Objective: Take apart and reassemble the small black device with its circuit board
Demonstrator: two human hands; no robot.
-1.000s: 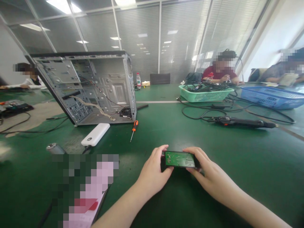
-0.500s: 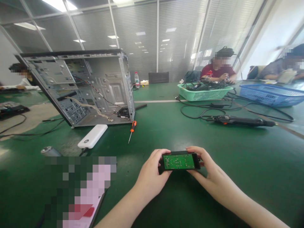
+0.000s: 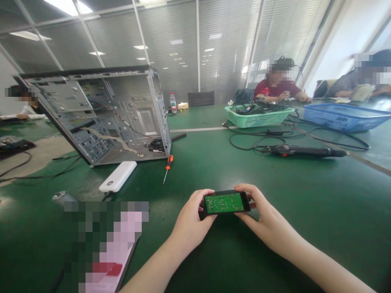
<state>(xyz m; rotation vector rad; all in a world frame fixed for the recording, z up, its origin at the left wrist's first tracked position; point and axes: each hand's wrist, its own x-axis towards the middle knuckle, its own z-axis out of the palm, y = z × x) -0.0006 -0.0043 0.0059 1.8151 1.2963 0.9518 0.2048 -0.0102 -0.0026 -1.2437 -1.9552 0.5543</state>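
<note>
A green circuit board set in a black casing is held level above the table between my two hands. My left hand grips its left end, fingers along the far edge and thumb at the near edge. At the opposite end, my right hand pinches it the same way. The board's face with small solder points is turned up toward me; its underside is hidden. Beyond my hands lies a screwdriver with an orange and black handle.
An open computer case stands at the left, with a white power bank before it. An electric screwdriver and its cable lie to the right. Behind are a green basket of cables and a blue basket. People sit farther back.
The whole view has shifted slightly, so most things sit a little farther left. Both hands keep the same hold on the circuit board, which looks slightly more tilted.
</note>
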